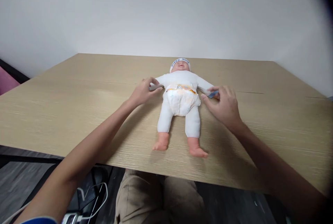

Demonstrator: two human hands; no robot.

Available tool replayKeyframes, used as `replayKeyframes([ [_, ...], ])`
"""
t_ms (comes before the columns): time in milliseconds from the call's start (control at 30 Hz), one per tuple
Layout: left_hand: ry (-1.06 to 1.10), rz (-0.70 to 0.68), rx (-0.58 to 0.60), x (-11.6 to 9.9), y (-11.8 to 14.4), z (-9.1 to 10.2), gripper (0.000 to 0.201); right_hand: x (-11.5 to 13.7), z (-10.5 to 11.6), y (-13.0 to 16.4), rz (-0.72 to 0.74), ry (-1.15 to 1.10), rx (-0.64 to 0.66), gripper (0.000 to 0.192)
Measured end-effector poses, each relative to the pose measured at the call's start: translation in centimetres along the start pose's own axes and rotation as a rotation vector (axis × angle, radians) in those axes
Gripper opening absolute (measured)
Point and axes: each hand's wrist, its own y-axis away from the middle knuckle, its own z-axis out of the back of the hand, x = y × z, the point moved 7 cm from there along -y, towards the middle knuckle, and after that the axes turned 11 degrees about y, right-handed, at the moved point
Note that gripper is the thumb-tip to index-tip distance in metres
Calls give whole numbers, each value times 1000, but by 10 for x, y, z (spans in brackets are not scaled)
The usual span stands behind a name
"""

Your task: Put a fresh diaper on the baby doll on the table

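A baby doll (183,77) with a white cloth body lies on its back, its head away from me and its feet towards me. Round its hips is a white diaper (179,102) with an orange printed waistband. At the left side of the waist, my left hand (146,91) pinches a whitish side tab between thumb and fingers. On the opposite side, my right hand (224,105) has thumb and fingers closed on a small blue strip (213,94), beside the doll's arm. Whether that strip joins the diaper is hard to see. The doll's hands are mostly hidden.
The doll rests on a wide wooden table (78,113) against a pale wall (166,16). Below the near edge are my legs (145,196) and a white cable (104,196) with dark items at the left. Something pink (7,82) shows at the far left.
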Motion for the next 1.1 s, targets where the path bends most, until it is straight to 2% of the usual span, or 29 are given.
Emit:
replayKeyframes([
  [67, -237, 27, -15, 15, -21, -3, 64, -19, -23, -27, 23, 146, 63, 63],
  [100, -318, 59, 0, 21, -30, -10, 71, -26, -38, -39, 24, 185, 134, 68],
  [167, -403, 136, 9, 29, -46, -24, 70, -32, -66, -57, 27, 204, 305, 55],
  [200, -423, 164, -2, 29, -51, -30, 64, -32, -74, -63, 8, 208, 346, 49],
  [267, -450, 197, -53, 21, -54, -36, 53, -26, -76, -68, -48, 205, 362, 42],
  [367, -432, 195, -130, -11, -30, -29, 47, -15, -51, -58, -129, 150, 338, 43],
  [433, -377, 183, -182, -41, 16, -18, 45, -9, -19, -39, -136, 93, 352, 45],
  [467, -345, 180, -213, -57, 51, -13, 42, -7, 1, -25, -125, 72, 362, 45],
  [533, -287, 182, -217, -86, 139, -13, 43, -4, 46, 13, -84, -47, 375, 46],
  [567, -245, 198, -184, -96, 190, -19, 47, 0, 69, 38, -39, -125, 398, 46],
  [633, -84, 238, -28, -105, 296, -46, 52, 13, 108, 98, 82, -214, 483, 45],
  [700, 171, 358, 188, -97, 397, -80, 57, 33, 131, 168, 181, -288, 630, 57],
  [733, 290, 439, 272, -88, 441, -93, 56, 46, 134, 203, 228, -341, 714, 62],
  [800, 340, 506, 342, -61, 507, -99, 54, 73, 122, 266, 275, -389, 890, 63],
  [867, 353, 561, 349, -15, 549, -84, 61, 85, 92, 309, 181, -349, 957, 56],
  [900, 380, 637, 330, 16, 564, -72, 62, 88, 74, 323, 128, -359, 960, 56],
  [933, 356, 735, 271, 53, 576, -54, 61, 89, 55, 335, 84, -390, 977, 54],
  [1000, 87, 926, -5, 130, 593, -5, 64, 85, 23, 351, 62, -418, 963, 58],
  [1033, -88, 1005, -126, 162, 599, 17, 66, 79, 12, 356, 55, -425, 946, 58],
  [1100, -361, 1151, -235, 210, 609, 42, 71, 67, -3, 363, 41, -441, 922, 58],
])
